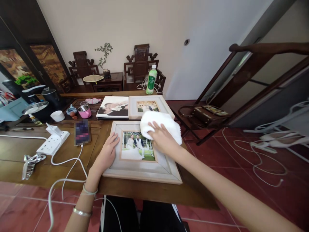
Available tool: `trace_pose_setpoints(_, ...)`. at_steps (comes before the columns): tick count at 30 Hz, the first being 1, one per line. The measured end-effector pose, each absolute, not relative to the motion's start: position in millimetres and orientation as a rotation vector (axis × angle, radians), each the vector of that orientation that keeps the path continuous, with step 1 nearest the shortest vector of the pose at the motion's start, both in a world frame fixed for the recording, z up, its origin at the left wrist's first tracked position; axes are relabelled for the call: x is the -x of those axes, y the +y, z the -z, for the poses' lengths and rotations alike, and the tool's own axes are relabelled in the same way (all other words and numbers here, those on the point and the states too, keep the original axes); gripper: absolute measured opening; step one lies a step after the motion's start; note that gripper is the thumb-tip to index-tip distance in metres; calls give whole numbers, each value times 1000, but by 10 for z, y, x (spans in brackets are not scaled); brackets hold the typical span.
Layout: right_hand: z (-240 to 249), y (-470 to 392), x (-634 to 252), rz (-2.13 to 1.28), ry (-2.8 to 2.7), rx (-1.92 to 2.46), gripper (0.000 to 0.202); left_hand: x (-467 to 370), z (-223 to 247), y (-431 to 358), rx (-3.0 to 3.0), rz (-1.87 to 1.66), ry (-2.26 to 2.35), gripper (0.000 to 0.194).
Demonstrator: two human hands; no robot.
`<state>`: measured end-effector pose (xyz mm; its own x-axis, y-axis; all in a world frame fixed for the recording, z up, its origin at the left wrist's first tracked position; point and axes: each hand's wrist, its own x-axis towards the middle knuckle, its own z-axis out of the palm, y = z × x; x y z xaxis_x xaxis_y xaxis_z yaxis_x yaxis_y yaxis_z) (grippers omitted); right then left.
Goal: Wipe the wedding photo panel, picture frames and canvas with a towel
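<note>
A picture frame (142,169) with a pale wide border lies flat on the wooden table, holding a photo of two people outdoors. My left hand (107,154) grips its left edge, fingers curled onto the border. At the frame's upper right, my right hand (161,137) holds a folded white towel (167,124) down on the border. The towel hides that corner and overlaps a second framed photo (135,111) behind. Beside the second one lies a white-covered photo book or panel (114,104).
A green-labelled bottle (151,80) stands at the table's far edge. To the left are a power strip (54,143), a phone (82,132) on a cable, a pink mug (84,111) and a silver hair clip (31,164). A wooden chair (207,119) stands at right.
</note>
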<state>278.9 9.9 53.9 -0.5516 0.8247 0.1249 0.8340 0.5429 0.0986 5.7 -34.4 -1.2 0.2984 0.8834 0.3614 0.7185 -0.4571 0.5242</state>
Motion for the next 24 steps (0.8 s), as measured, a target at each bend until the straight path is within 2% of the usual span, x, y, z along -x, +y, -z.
trace_pose_setpoints(3, -541, 233, -2726, 308, -2697, 1509, 50, -57, 16, -336, -2317, -886, 1482, 56)
trace_pose_setpoints(8, -621, -157, -2672, 165, -2861, 1506, 48, -72, 12, -338, -2311, -909, 1490, 55)
trace_pose_setpoints(14, -930, -973, -2700, -396, -3073, 1395, 53, -86, 11, -345, -2283, -927, 1494, 55)
trace_pose_setpoints(17, -980, -1156, -2702, -555, -3040, 1299, 50, -86, 2, -347, -2284, -915, 1490, 54)
trace_pose_setpoints(20, -866, -1092, -2691, -532, -2952, 1262, 52, -79, -8, -348, -2308, -885, 1479, 54)
trace_pose_setpoints(24, -619, -687, -2664, -308, -2825, 1317, 54, -66, -18, -353, -2333, -848, 1467, 55)
